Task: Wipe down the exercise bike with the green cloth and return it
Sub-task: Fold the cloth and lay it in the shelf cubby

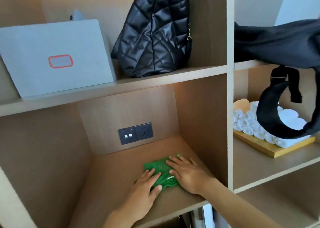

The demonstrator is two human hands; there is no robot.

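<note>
Wooden shelving fills my view, split into open cubbies by pale boards. On the floor of the middle cubby (121, 172) I see the green cloth (160, 170) lying folded and a little rumpled, toward the right side and near the front edge. My left hand (147, 188) lies flat on its near left part, fingers straight and spread, thumb laid over the cloth's front edge. My right hand (185, 174) presses flat on the right part, fingers straight and slightly fanned, pointing toward the back wall. Neither hand is curled round the cloth; both simply press it down. On the back wall behind the cloth sits a dark switch and socket plate (135, 133). On the shelf above, a grey box (57, 58) with a red-outlined label leans to the left, and a black quilted bag (154, 32) stands beside it. In the right column, a black bag (280, 42) lies on the upper shelf with its strap (270, 113) hanging down in front of a wooden tray (270, 147) of rolled white towels (251, 122).
</note>
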